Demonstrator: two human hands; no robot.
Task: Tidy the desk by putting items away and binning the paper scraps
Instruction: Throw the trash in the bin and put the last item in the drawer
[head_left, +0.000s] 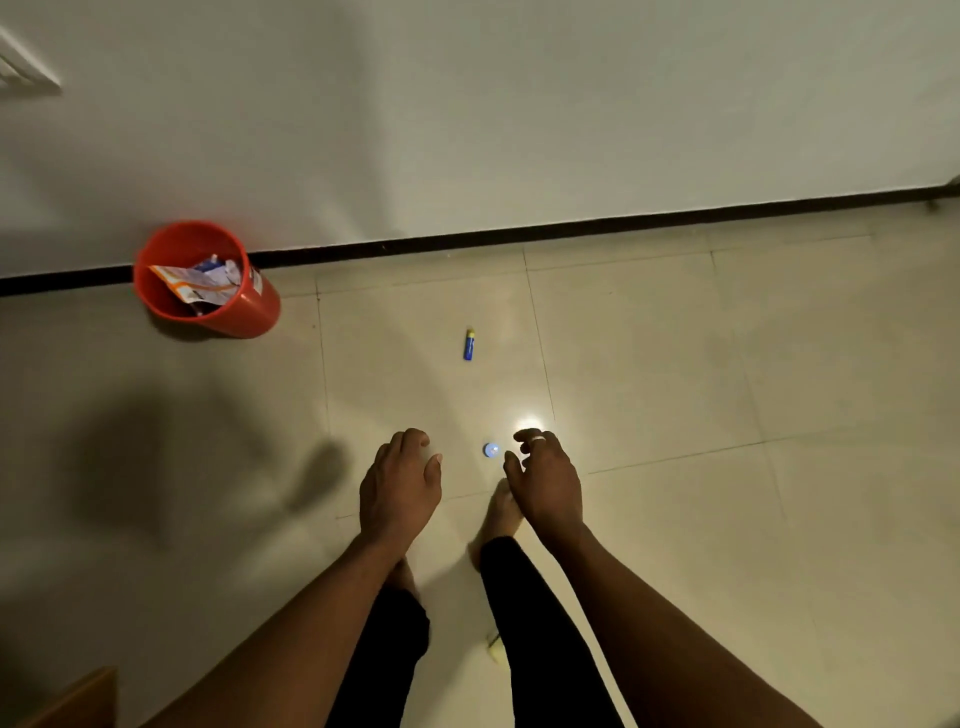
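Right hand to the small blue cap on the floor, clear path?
Likely yes: the right hand holds nothing, and only floor tiles lie around the blue cap. How far above it the hand hangs is unclear.

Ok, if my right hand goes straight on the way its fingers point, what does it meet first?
Most likely the small blue cap on the floor, just ahead of the right hand. How high the hand is above the floor is unclear, so take that as a guess.
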